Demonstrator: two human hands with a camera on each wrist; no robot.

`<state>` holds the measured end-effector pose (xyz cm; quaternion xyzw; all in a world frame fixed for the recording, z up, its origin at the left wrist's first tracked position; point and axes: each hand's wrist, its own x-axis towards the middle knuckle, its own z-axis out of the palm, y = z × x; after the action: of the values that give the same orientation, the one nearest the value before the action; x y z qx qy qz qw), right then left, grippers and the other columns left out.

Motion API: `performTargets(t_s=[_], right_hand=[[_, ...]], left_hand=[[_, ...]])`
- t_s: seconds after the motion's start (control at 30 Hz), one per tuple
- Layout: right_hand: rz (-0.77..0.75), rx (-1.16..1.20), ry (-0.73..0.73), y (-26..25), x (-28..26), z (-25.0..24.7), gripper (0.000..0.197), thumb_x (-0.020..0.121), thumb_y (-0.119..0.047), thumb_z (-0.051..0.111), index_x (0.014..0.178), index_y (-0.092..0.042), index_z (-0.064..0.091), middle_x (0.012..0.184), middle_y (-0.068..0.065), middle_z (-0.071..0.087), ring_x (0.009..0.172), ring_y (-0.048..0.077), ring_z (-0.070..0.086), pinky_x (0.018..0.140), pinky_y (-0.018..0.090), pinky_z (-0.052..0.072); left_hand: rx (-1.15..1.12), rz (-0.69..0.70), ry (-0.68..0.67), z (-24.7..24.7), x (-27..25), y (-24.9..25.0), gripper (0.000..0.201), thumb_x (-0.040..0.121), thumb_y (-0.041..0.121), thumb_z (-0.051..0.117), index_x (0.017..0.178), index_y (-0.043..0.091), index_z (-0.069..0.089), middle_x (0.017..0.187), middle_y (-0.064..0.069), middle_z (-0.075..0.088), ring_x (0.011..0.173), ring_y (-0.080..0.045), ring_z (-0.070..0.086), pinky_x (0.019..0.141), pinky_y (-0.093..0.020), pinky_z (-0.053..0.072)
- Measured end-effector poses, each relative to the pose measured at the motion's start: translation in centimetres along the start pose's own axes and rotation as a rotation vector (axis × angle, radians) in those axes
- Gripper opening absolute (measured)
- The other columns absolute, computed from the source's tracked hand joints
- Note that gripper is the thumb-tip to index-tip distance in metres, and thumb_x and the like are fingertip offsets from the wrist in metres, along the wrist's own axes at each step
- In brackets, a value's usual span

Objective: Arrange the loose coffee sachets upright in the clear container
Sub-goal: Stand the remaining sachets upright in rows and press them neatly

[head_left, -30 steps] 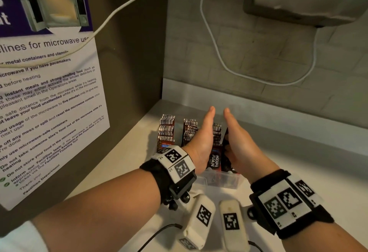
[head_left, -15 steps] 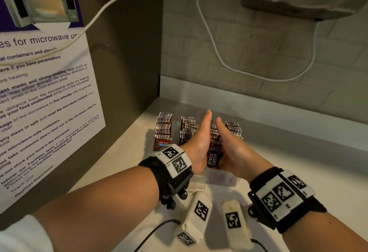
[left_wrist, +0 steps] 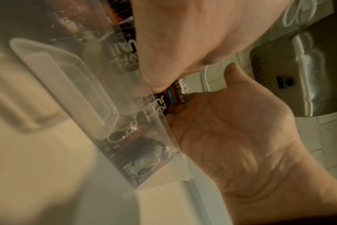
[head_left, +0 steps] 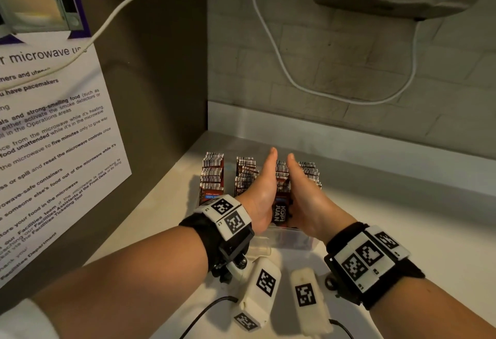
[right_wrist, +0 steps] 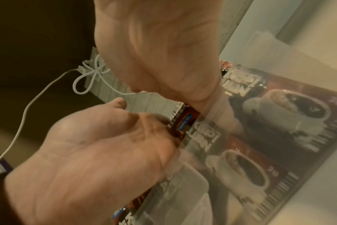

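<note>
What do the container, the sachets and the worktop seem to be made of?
Container: clear, smooth plastic by the look; the sachet prints show through its wall.
Sachets: probably glossy printed foil or plastic film, with thin flat crimped top edges.
Worktop: pale, smooth and matte; laminate or solid surface, it cannot be told.

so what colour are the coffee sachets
Dark reddish-brown coffee sachets with white lettering and striped tops, clearest in the head view.
</note>
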<state>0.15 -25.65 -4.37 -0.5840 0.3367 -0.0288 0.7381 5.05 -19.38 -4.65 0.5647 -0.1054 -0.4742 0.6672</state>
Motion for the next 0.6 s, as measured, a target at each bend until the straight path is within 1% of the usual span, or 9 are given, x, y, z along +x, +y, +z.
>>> performTargets(t_s=[0.07, 0.1, 0.17, 0.2, 0.27, 0.33, 0.43, 0.53, 0.6], right_hand=[[0.006, 0.007, -0.001, -0.01, 0.06, -0.03, 0.07, 0.088, -0.072, 0.032, 0.133, -0.022, 0.052, 0.123, 0.007, 0.063, 0.101, 0.019, 0.062, 0.076, 0.035, 0.051], [0.003, 0.006, 0.0, 0.01, 0.08, -0.04, 0.071, 0.088, -0.072, 0.032, 0.134, -0.021, 0.051, 0.121, 0.007, 0.064, 0.099, 0.018, 0.062, 0.075, 0.034, 0.051], [-0.003, 0.013, -0.002, 0.0, 0.09, 0.01, 0.069, 0.09, -0.069, 0.031, 0.135, -0.021, 0.049, 0.116, 0.006, 0.064, 0.092, 0.016, 0.063, 0.071, 0.033, 0.051], [-0.002, 0.017, -0.006, -0.06, 0.0, 0.07, 0.068, 0.091, -0.068, 0.03, 0.137, -0.021, 0.047, 0.12, 0.007, 0.063, 0.092, 0.016, 0.062, 0.07, 0.033, 0.051], [0.002, 0.029, -0.015, -0.22, -0.07, 0.17, 0.068, 0.092, -0.067, 0.029, 0.141, -0.021, 0.042, 0.135, 0.011, 0.054, 0.109, 0.021, 0.059, 0.08, 0.035, 0.05], [0.005, 0.025, -0.02, -0.39, -0.18, 0.36, 0.069, 0.092, -0.067, 0.028, 0.145, -0.023, 0.035, 0.145, 0.011, 0.044, 0.129, 0.027, 0.047, 0.092, 0.039, 0.043], [-0.001, 0.019, 0.002, -0.47, -0.05, 0.5, 0.069, 0.092, -0.067, 0.028, 0.148, -0.026, 0.032, 0.149, 0.009, 0.04, 0.134, 0.027, 0.041, 0.096, 0.041, 0.04], [0.002, 0.035, 0.01, -0.43, -0.07, 0.45, 0.068, 0.093, -0.066, 0.029, 0.145, -0.023, 0.038, 0.143, 0.011, 0.047, 0.129, 0.027, 0.047, 0.081, 0.036, 0.047], [0.002, 0.032, 0.002, -0.29, 0.07, 0.29, 0.067, 0.093, -0.066, 0.03, 0.142, -0.022, 0.042, 0.138, 0.011, 0.052, 0.12, 0.024, 0.054, 0.072, 0.033, 0.048]], left_hand=[[-0.005, -0.008, 0.005, 0.03, 0.01, 0.08, 0.065, 0.09, 0.071, 0.033, 0.126, 0.019, 0.05, 0.146, -0.012, 0.046, 0.131, -0.026, 0.048, 0.104, -0.037, 0.039], [0.004, -0.013, 0.01, 0.02, 0.08, 0.04, 0.066, 0.09, 0.071, 0.033, 0.126, 0.019, 0.049, 0.146, -0.012, 0.045, 0.131, -0.027, 0.048, 0.107, -0.038, 0.038], [0.005, -0.014, 0.03, -0.03, 0.28, -0.1, 0.076, 0.087, 0.075, 0.034, 0.141, 0.021, 0.042, 0.149, -0.012, 0.043, 0.133, -0.027, 0.046, 0.11, -0.04, 0.035], [0.004, -0.008, 0.039, 0.06, 0.21, -0.08, 0.079, 0.087, 0.075, 0.034, 0.144, 0.022, 0.039, 0.149, -0.011, 0.042, 0.134, -0.026, 0.045, 0.109, -0.039, 0.036], [-0.003, -0.004, 0.049, 0.3, 0.15, -0.01, 0.079, 0.086, 0.076, 0.034, 0.145, 0.023, 0.04, 0.15, -0.009, 0.042, 0.134, -0.024, 0.045, 0.102, -0.036, 0.037], [-0.01, -0.008, 0.064, 0.55, 0.09, 0.04, 0.077, 0.087, 0.074, 0.034, 0.144, 0.023, 0.041, 0.149, -0.009, 0.043, 0.134, -0.024, 0.045, 0.099, -0.035, 0.037], [-0.019, 0.0, 0.077, 0.69, -0.01, 0.09, 0.078, 0.085, 0.076, 0.036, 0.144, 0.024, 0.041, 0.149, -0.007, 0.043, 0.133, -0.023, 0.045, 0.101, -0.035, 0.037], [-0.002, 0.012, 0.071, 0.77, -0.13, 0.17, 0.074, 0.09, 0.071, 0.035, 0.143, 0.021, 0.043, 0.148, -0.01, 0.044, 0.132, -0.024, 0.047, 0.105, -0.036, 0.037], [-0.004, 0.018, 0.05, 0.8, -0.14, 0.18, 0.071, 0.093, 0.067, 0.032, 0.145, 0.019, 0.041, 0.15, -0.011, 0.041, 0.135, -0.024, 0.044, 0.107, -0.036, 0.035]])
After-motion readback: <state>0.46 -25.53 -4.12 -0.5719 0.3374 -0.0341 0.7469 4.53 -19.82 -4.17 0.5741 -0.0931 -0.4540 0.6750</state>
